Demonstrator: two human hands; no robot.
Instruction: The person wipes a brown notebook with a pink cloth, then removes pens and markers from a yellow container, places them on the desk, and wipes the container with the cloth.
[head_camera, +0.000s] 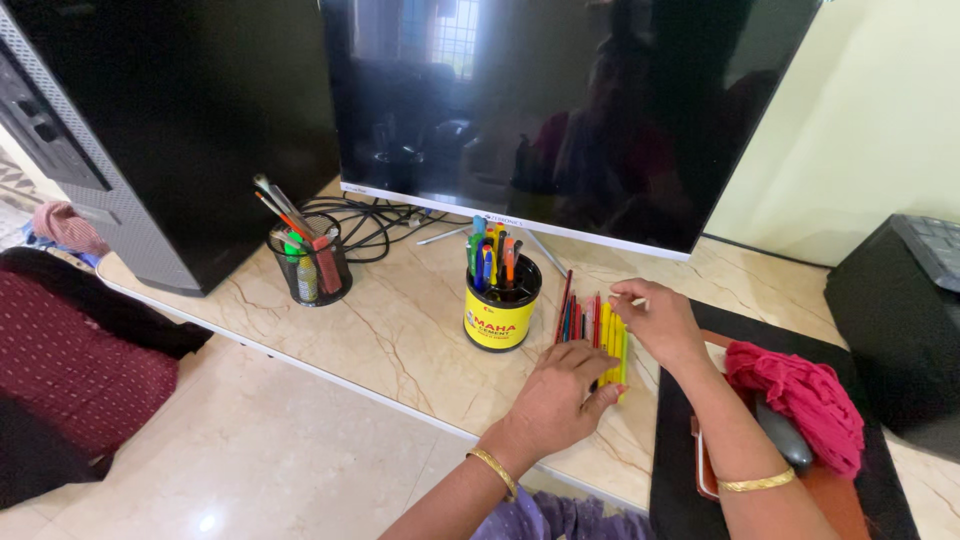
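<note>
left hand (560, 395) flat, fingers together, pressing on pens (592, 330) | right hand (655, 318) pinching the pens' far ends | pens lie in a row on desk (400, 330), just right of yellow cup (500, 315) | mesh cup (312, 265) further left

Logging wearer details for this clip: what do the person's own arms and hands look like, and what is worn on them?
Both forearms are bare, with no sleeves in view. The left hand has a thin gold bangle at the wrist, and the right hand has a similar gold bangle. No rings or gloves can be made out. Purple patterned cloth shows below the left arm.
</note>
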